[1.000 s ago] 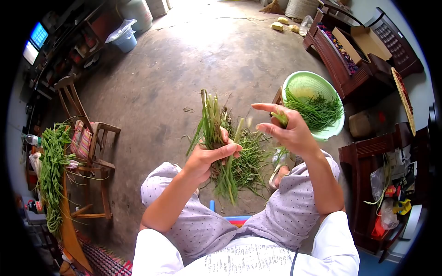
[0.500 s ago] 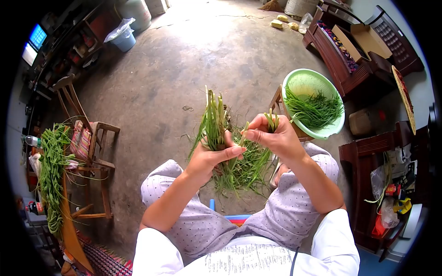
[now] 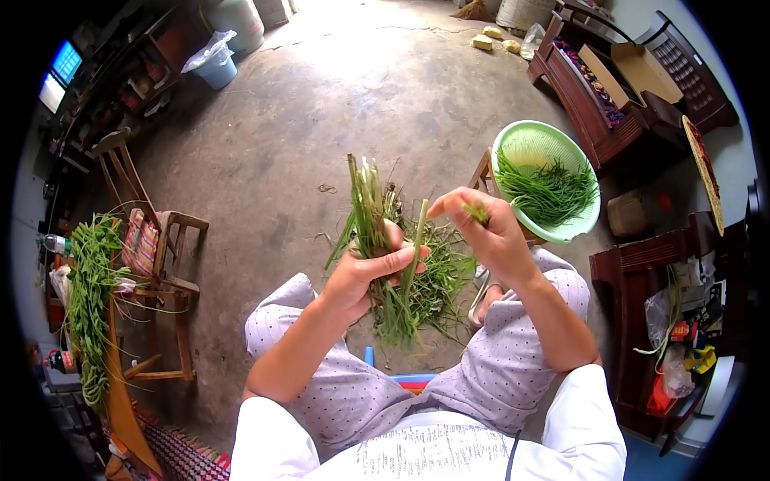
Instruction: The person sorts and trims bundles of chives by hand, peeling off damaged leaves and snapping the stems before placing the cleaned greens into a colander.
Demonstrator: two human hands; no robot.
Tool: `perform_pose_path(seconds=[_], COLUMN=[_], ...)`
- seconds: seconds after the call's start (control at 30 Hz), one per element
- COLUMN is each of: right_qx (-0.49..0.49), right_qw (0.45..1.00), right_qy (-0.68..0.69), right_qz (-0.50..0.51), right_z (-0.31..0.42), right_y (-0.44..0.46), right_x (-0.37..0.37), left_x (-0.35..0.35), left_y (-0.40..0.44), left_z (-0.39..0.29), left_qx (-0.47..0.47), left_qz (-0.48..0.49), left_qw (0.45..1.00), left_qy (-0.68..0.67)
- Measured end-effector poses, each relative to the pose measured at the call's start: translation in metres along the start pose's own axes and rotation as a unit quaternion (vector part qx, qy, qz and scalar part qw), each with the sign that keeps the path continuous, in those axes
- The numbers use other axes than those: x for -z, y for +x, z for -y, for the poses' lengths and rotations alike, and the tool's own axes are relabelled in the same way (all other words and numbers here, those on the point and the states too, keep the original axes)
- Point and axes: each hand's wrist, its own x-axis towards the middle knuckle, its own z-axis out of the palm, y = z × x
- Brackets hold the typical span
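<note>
My left hand [image 3: 353,280] is closed round a bunch of garlic chives [image 3: 367,212], whose pale stem ends point up. One thicker stalk [image 3: 419,232] stands apart from the bunch, pinched under the left thumb. My right hand [image 3: 489,228] is just right of that stalk, its index fingertip at or close to the stalk's top; I cannot tell if they touch. A few short green chives [image 3: 476,212] are tucked in the curled fingers of this hand. Beneath both hands lies a heap of loose leaves and trimmings [image 3: 437,293] on the floor, partly hidden by the left hand.
A light green colander [image 3: 595,180] with chives in it stands on a wooden stool to the right. Leafy greens [image 3: 90,309] hang over a wooden surface at left, near a wooden chair [image 3: 172,228]. Dark wooden furniture [image 3: 613,297] stands along the right side.
My right hand's fingers have opened from a pinch on the stalk and lifted slightly. The bunch in my left hand has tilted a little, and the single stalk now stands more upright.
</note>
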Motion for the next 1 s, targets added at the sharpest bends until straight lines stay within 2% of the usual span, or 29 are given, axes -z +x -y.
perform_pose_path(seconds=[0.07,0.13,0.17,0.23,0.33,0.43,0.57,0.67,0.73,0.77,1.0], right_qx=[-0.010,-0.080,-0.058,-0.073,-0.095,-0.153,-0.126,-0.097,-0.048,-0.069,-0.045], right_qw=[0.999,0.995,0.997,0.997,0.995,0.984,0.988,0.994,0.997,0.995,0.992], right_qy=[0.031,-0.045,-0.028,-0.009,0.043,0.091,0.090,0.038,-0.054,-0.057,-0.113], right_qz=[-0.008,0.045,0.040,0.030,0.006,-0.002,0.001,0.032,0.035,0.039,0.025], right_z=[0.001,0.007,0.000,-0.003,-0.004,0.004,-0.008,-0.010,-0.006,-0.003,-0.004], right_y=[-0.001,-0.003,-0.002,0.000,0.004,0.005,0.006,0.004,0.003,0.002,0.001], right_x=[-0.006,-0.006,-0.006,-0.003,0.003,0.009,0.001,-0.004,-0.004,-0.002,0.005], left_x=[-0.001,-0.001,0.000,0.001,-0.001,0.004,-0.001,0.004,0.007,0.007,0.009], left_y=[-0.001,0.000,0.001,0.000,-0.001,0.002,0.002,0.004,0.006,0.006,0.001], left_z=[-0.001,-0.001,0.000,-0.003,-0.011,-0.011,-0.006,-0.001,0.001,0.001,-0.002], left_qx=[-0.032,-0.062,-0.083,-0.102,-0.076,-0.082,-0.081,-0.104,-0.128,-0.150,-0.144], left_qz=[-0.006,-0.011,-0.030,-0.065,-0.060,-0.045,-0.071,-0.066,-0.063,-0.059,-0.058], left_qw=[0.999,0.997,0.991,0.980,0.990,0.989,0.983,0.979,0.974,0.969,0.962], left_qy=[0.024,0.049,0.100,0.159,0.102,0.112,0.148,0.163,0.176,0.188,0.225])
